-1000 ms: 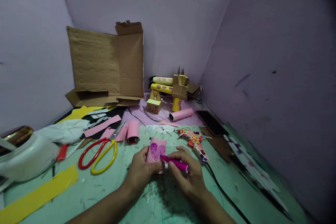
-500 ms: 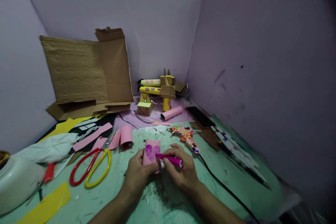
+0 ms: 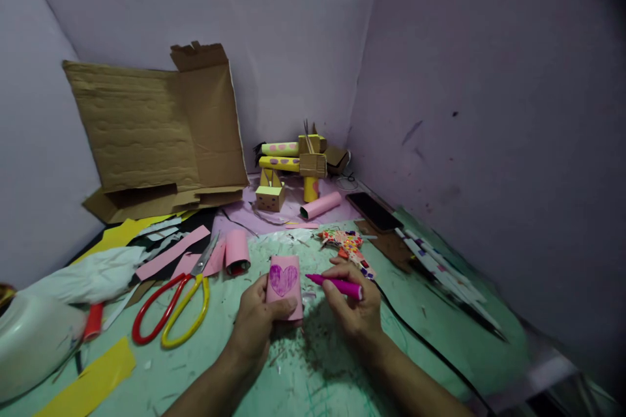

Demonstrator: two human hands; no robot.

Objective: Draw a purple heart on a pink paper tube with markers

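A small pink paper-covered piece [image 3: 284,283] with a purple heart coloured on its face is in my left hand [image 3: 257,319], the thumb lying across its lower part. My right hand [image 3: 355,303] grips a magenta marker [image 3: 342,287], whose tip points left, a short gap from the pink piece. Just behind my right hand lies a glue gun [image 3: 342,242] with a colourful pattern, its black cord running to the lower right. A pink roll [image 3: 237,251] stands behind my left hand.
Scissors [image 3: 183,306] with red and yellow handles lie left, near paper strips and a yellow piece [image 3: 88,381]. Opened cardboard [image 3: 147,130] stands behind. Cardboard and yellow tube figures [image 3: 312,163], a pink tube [image 3: 321,206], a phone [image 3: 374,212] and several markers [image 3: 440,273] are farther back and right.
My right hand has moved right with the marker, lifting its tip away from the heart. The pink piece remains in my left hand, and more of the heart shows.
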